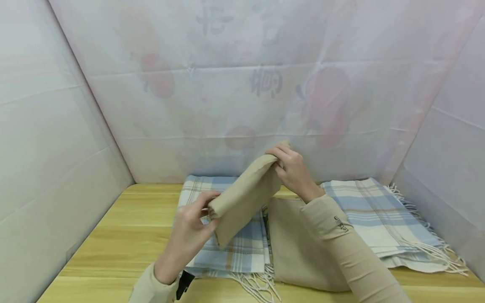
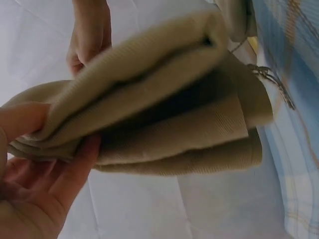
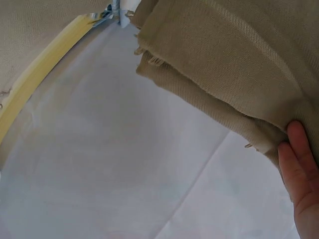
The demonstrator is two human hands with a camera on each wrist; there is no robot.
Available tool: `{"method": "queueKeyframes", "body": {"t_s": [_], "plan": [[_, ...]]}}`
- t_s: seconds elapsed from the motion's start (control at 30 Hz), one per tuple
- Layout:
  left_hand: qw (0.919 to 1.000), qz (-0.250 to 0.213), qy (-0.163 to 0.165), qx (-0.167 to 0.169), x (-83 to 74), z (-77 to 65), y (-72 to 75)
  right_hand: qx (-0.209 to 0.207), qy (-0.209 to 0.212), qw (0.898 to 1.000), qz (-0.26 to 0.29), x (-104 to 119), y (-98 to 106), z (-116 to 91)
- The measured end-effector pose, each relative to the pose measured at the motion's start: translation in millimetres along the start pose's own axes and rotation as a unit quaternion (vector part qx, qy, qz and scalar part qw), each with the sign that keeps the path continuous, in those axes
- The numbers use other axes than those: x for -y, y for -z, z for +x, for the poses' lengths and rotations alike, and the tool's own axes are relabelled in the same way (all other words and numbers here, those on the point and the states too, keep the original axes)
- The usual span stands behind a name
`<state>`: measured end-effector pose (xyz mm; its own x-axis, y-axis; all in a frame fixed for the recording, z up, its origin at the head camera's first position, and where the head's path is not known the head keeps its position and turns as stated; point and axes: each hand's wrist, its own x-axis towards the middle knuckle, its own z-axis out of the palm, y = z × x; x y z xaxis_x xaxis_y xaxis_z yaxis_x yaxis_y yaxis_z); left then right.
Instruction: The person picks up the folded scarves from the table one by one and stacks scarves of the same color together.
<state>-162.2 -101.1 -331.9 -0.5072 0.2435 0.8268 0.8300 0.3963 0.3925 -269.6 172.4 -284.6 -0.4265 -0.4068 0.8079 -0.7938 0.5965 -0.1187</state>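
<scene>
A folded beige cloth (image 1: 246,189) hangs slantwise in the air between both hands, over a blue-and-white plaid scarf. Its near left end is pinched by my left hand (image 1: 191,223), thumb on one side and fingers on the other. At the higher far end my right hand (image 1: 293,170) grips the folded edge. Several stacked layers of the cloth (image 2: 149,79) show in the left wrist view, with gaps between them. In the right wrist view the cloth (image 3: 224,59) has small loose threads along its edge, and fingertips (image 3: 299,139) lie against it.
Under the raised cloth lies the folded plaid scarf (image 1: 242,252), fringe toward the front. Beside it on the wooden table (image 1: 113,235) is another folded beige cloth (image 1: 299,252), partly behind my right sleeve. A second plaid scarf (image 1: 371,210) lies at the right. White fabric walls (image 1: 212,105) surround the table.
</scene>
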Motion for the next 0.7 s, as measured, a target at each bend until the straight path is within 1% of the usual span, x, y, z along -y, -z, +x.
{"method": "queueKeyframes", "body": {"t_s": [0.1,0.17,0.3,0.37,0.4,0.47,0.57,0.6,0.63,0.7], "plan": [[0.9998,0.007,0.018,-0.005,-5.2,-1.1,-3.3,-0.007,0.003,1.000,-0.001,-0.5,1.3,-0.2],[0.9994,0.018,0.027,-0.014,-8.1,-1.7,-5.2,-0.010,0.008,1.000,0.001,-1.5,2.3,0.3],[0.9979,0.049,0.021,-0.036,-9.8,-0.5,-8.8,-0.010,0.022,1.000,0.013,-6.4,5.7,2.7],[0.9976,0.054,0.020,-0.039,-8.9,1.0,-10.3,-0.009,0.022,0.999,0.025,-9.5,8.6,3.4],[0.9982,0.043,0.025,-0.035,-8.4,1.6,-11.2,-0.007,0.021,0.999,0.031,-11.0,10.3,3.2],[0.9989,0.007,0.039,-0.024,-7.5,1.2,-13.6,-0.001,0.014,0.999,0.046,-13.5,13.2,1.8],[0.9956,-0.060,0.072,-0.012,-7.9,-2.5,-19.0,0.006,0.002,0.998,0.062,-15.5,15.4,-0.5],[0.9939,-0.078,0.077,-0.010,-8.1,-3.9,-21.1,0.007,0.000,0.998,0.067,-16.0,15.5,-0.9],[0.9931,-0.086,0.079,-0.010,-8.3,-5.2,-23.2,0.006,-0.003,0.997,0.070,-16.6,15.6,-1.0],[0.9937,-0.083,0.075,-0.010,-8.8,-6.6,-26.5,0.002,-0.003,0.997,0.078,-18.1,15.8,-0.3]]}}
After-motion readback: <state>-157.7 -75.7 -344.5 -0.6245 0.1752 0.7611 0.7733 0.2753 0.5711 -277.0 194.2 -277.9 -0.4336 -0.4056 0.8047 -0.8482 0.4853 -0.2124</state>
